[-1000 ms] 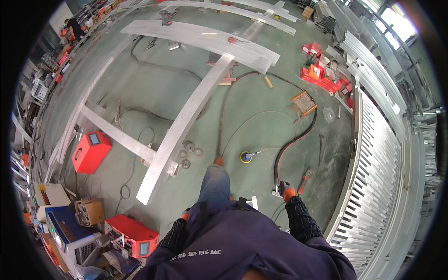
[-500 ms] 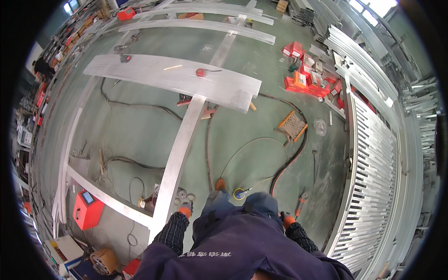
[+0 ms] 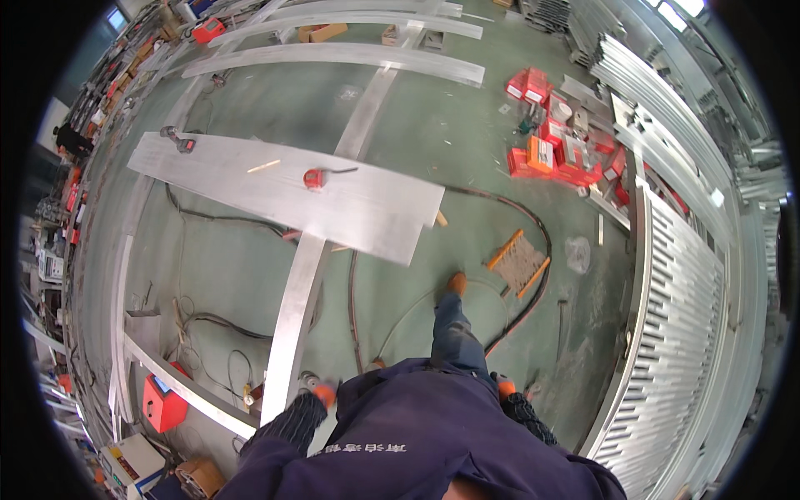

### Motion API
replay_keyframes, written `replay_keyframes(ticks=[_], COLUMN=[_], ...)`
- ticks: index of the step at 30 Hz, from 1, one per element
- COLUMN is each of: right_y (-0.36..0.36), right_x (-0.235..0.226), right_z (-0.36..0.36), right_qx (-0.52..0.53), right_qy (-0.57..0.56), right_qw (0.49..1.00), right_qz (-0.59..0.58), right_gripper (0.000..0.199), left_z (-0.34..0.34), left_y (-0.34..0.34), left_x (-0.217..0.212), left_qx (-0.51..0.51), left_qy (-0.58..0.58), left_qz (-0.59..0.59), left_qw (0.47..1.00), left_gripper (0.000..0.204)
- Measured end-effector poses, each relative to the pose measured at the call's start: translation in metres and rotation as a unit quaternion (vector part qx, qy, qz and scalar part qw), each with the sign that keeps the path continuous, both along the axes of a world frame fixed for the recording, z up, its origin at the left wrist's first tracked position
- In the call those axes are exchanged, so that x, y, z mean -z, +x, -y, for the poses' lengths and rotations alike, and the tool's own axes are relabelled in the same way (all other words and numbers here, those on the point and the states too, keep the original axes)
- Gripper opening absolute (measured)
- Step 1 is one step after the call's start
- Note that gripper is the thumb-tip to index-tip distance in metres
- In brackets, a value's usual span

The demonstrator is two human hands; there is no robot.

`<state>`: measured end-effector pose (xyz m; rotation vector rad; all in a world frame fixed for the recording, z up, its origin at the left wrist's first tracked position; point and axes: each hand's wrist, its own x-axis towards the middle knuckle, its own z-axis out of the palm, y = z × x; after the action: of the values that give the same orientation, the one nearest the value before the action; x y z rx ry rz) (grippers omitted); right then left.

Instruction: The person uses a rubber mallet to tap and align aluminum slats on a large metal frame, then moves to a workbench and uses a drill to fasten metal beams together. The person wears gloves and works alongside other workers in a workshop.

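My left hand (image 3: 326,393), in an orange glove with a dark striped sleeve, hangs low beside a long silver metal beam (image 3: 292,333). Its fingers are blurred and partly hidden. At my right hip, my right hand (image 3: 505,387) wears an orange and dark glove; its fingers cannot be made out. Ahead, a wide silver metal sheet (image 3: 375,200) lies across the beams. On it are a red tape measure (image 3: 313,178), a thin wooden strip (image 3: 264,167) and, at the far left end, a cordless drill (image 3: 178,140).
Dark hoses (image 3: 546,233) curve over the green floor. An orange-ended frame (image 3: 518,262) stands right of my forward foot. Red boxes (image 3: 554,154) are piled far right, above a slatted metal panel (image 3: 667,333). A red machine (image 3: 164,403) sits at the left.
I have stepped forward, one leg now reaching ahead. The metal sheet and its tools appear nearer and farther left. The yellow disc by my feet has gone out of sight under my body.
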<state>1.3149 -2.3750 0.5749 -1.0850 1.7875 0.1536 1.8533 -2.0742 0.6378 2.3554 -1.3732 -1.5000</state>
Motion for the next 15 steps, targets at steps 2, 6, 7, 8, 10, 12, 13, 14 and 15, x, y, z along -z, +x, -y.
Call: replay_keyframes(ticks=[2,6,7,8,10,12,13,14,15], right_y=[-0.015,0.008,0.011,0.024,0.014,0.015,0.005,-0.007,-0.017], right_x=[0.012,-0.049,-0.073,-0.102,-0.12,-0.152,-0.165,-0.172,-0.176], right_z=[0.058,0.189,0.22,0.249,0.283,0.308,0.309,0.304,0.299], right_qx=[0.013,0.221,0.2,0.213,0.199,0.166,0.194,0.216,0.215], right_qy=[-0.006,0.054,0.041,0.042,0.066,0.078,0.107,0.139,0.161], right_qw=[1.0,0.964,0.965,0.956,0.957,0.965,0.956,0.945,0.942], right_qz=[-0.026,0.14,0.162,0.197,0.203,0.186,0.194,0.204,0.199], right_gripper=[0.041,0.027,0.024,0.023,0.023,0.024,0.023,0.022,0.022], left_z=[-0.009,0.022,0.039,0.06,0.102,0.141,0.16,0.175,0.19], left_y=[-0.045,-0.108,-0.112,-0.11,-0.105,-0.094,-0.089,-0.089,-0.09], left_x=[-0.033,-0.102,-0.119,-0.126,-0.14,-0.145,-0.148,-0.148,-0.148], left_qx=[-0.145,-0.342,-0.352,-0.357,-0.356,-0.354,-0.351,-0.352,-0.353], left_qy=[0.112,0.244,0.258,0.264,0.274,0.282,0.284,0.283,0.283], left_qz=[-0.157,-0.293,-0.299,-0.305,-0.312,-0.318,-0.319,-0.32,-0.318], left_qw=[0.97,0.859,0.849,0.843,0.837,0.833,0.833,0.833,0.833], left_gripper=[0.04,0.039,0.039,0.038,0.038,0.037,0.037,0.037,0.036])
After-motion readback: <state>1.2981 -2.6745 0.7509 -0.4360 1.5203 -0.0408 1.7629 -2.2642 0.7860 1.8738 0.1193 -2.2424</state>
